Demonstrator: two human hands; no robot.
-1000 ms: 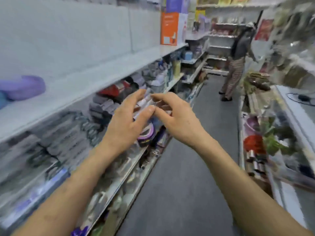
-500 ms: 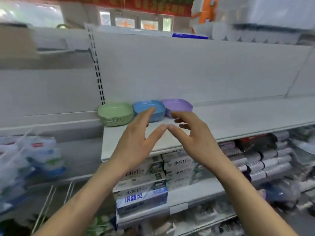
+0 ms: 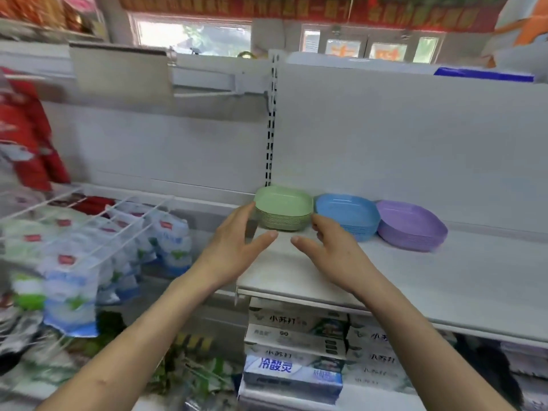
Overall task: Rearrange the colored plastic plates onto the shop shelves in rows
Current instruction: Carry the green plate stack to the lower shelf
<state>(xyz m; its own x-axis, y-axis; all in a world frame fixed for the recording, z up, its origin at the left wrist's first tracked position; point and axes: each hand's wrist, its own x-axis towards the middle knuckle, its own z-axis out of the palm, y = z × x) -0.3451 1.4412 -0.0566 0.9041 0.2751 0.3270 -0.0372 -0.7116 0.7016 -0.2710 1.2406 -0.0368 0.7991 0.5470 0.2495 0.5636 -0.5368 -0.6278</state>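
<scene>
1. The white shelf [image 3: 415, 277] carries three piles in a row at its back left corner.
2. The green plate stack [image 3: 283, 207] stands leftmost, just beside the blue plate stack [image 3: 347, 215], with the purple plate stack [image 3: 412, 225] next along.
3. The left hand [image 3: 234, 250] is spread and empty, its fingertips at the green pile's left side. Whether they touch it is unclear.
4. The right hand [image 3: 332, 253] is also loose and empty, reaching towards the gap between green and blue.
5. The likely step is taking the green pile. Grip it low on both sides, lift it level so no plate slides, and keep clear of the blue.
</scene>
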